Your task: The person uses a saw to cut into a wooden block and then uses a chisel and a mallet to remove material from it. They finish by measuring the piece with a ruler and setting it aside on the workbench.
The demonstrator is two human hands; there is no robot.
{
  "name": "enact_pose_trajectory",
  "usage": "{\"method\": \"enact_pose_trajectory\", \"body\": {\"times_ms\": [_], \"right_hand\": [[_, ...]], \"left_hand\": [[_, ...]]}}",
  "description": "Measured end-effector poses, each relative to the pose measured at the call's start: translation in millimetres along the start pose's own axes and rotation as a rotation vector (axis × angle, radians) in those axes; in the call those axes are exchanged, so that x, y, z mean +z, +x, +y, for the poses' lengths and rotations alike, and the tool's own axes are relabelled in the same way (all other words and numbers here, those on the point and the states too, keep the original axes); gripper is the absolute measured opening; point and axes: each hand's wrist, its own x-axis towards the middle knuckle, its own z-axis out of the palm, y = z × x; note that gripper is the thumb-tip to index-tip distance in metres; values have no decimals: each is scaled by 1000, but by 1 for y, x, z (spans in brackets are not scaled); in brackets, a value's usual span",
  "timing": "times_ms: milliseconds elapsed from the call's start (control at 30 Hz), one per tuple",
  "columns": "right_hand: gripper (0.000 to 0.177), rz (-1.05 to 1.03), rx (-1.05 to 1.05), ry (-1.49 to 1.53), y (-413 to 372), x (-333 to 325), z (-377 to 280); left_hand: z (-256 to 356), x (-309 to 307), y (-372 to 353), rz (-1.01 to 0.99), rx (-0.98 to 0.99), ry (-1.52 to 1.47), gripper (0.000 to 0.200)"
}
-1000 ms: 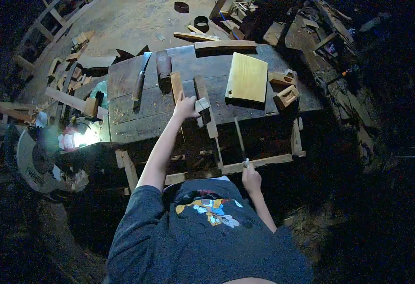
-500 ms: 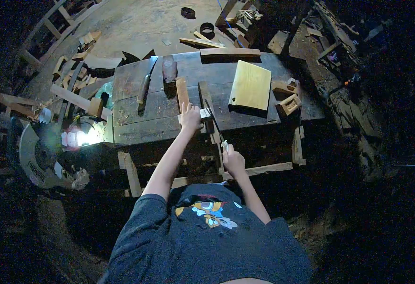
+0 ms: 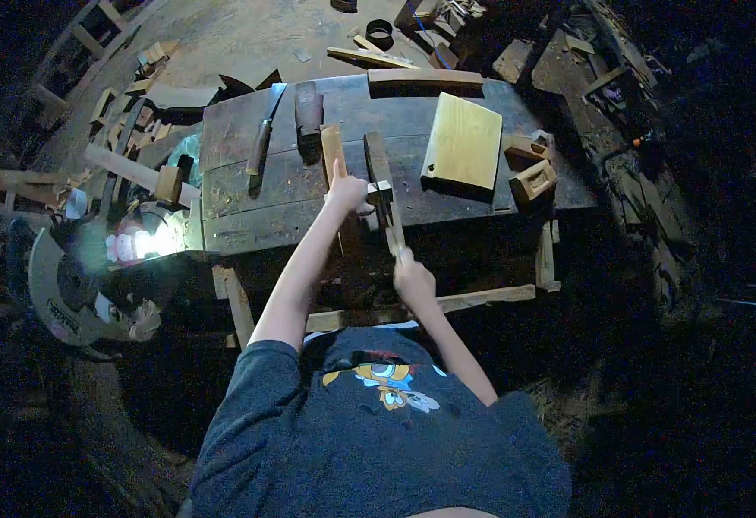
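Observation:
My left hand point(image 3: 347, 195) presses down on a small pale wood piece point(image 3: 380, 190), with its index finger stretched forward along a light wooden strip point(image 3: 332, 145). The pale piece lies across a darker wooden strip point(image 3: 377, 154). My right hand point(image 3: 414, 281) is closed round the handle of a thin saw-like tool at the bench's near edge. The tool's dark blade runs forward to the pale piece; its exact contact is hard to make out.
On the workbench point(image 3: 240, 207) lie a handled blade point(image 3: 261, 147), a dark wooden block point(image 3: 309, 112), a yellowish board point(image 3: 466, 142), a long wood bar point(image 3: 425, 78) and a wooden frame-like block point(image 3: 534, 180). A bright lamp point(image 3: 147, 243) and round disc point(image 3: 54, 289) are left.
The tool has swung from a slant on the right to nearly in line with the darker strip. My right hand has moved slightly forward and left. The view has shifted a little.

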Motion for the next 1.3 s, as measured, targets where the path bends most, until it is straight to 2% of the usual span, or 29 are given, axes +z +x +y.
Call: {"method": "enact_pose_trajectory", "body": {"times_ms": [133, 200, 300, 433, 500, 567, 667, 833, 933, 1000, 1067, 1167, 1300], "right_hand": [[22, 145, -49, 54, 52, 9, -17], [21, 121, -58, -11, 42, 9, -8], [22, 29, -9, -87, 1, 10, 6], [18, 35, 31, -25, -7, 7, 5], [19, 162, -78, 28, 26, 12, -5], [21, 285, -159, 51, 59, 33, -6], [22, 235, -123, 56, 55, 19, -9], [26, 56, -25, 4, -13, 20, 19], [26, 51, -26, 1, -13, 15, 19], [27, 104, -81, -1, 19, 26, 14], [23, 166, -123, 19, 50, 9, -16], [20, 211, -75, 5, 76, 8, -24], [22, 211, -95, 10, 34, 22, 0]], "left_hand": [[-11, 2, 10, 10, 37, -16, 49], [-15, 3, 14, -23, 50, -16, 57], [-19, 2, 17, -9, 54, -33, 57], [-19, 5, 18, -2, 83, -20, 57], [-18, 4, 17, 10, 158, 9, 56], [-21, 3, 20, -15, 135, -9, 55], [-19, -9, 16, -62, 112, -9, 54], [-20, -8, 20, -118, 119, -8, 52], [-18, -5, 18, -90, 130, 7, 51], [-15, -5, 17, -68, 145, 15, 50], [-17, 3, 17, -8, 234, 3, 49], [-22, 7, 24, -13, 138, -28, 48], [-20, 3, 18, 72, 155, -6, 49]]}}
